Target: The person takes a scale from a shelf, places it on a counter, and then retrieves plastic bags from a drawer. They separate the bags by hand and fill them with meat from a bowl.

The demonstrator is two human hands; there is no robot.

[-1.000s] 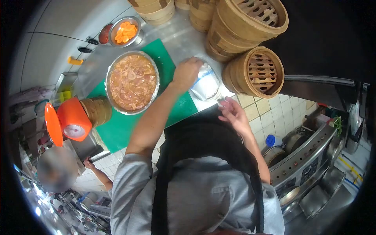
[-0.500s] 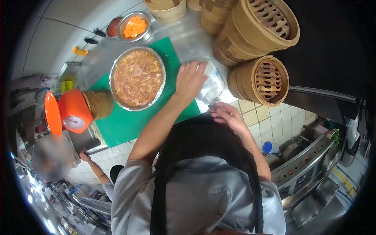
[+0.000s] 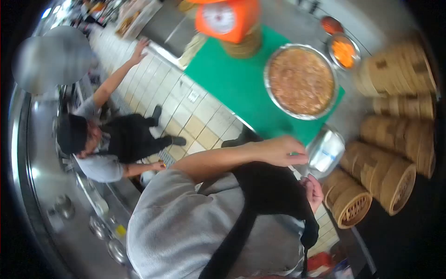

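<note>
While the left hand point(image 3: 280, 151) reaches across the body in front of the black apron point(image 3: 274, 186), its fingertips come right up beside a clear container point(image 3: 327, 151) with something white and blue in it; the fingers are loosely bent with a gap at the thumb, and I cannot tell whether they touch the container or hold anything thin. The right hand point(image 3: 314, 190) is near the container's lower edge as seen from the head camera, fingers curled in, and blur keeps me from telling whether something is gripped. The container sits at the corner of a green cutting board point(image 3: 218, 69), on the metal counter point(image 3: 351, 84), just beside several stacks of bamboo steamers point(image 3: 371, 172). On the board stands a round metal bowl point(image 3: 266, 83) filled with pinkish, sliced-looking meat point(image 3: 302, 81). Near it, a smaller bowl point(image 3: 357, 56) holds orange slices point(image 3: 343, 52), next to a dish of something red point(image 3: 331, 25). At the board's other end, an orange scale point(image 3: 251, 16) stands beside a bamboo basket point(image 3: 244, 45). Across the tiled floor point(image 3: 204, 114), another person point(image 3: 134, 139) in a dark cap point(image 3: 71, 134) stretches one arm toward the counter's edge
</note>
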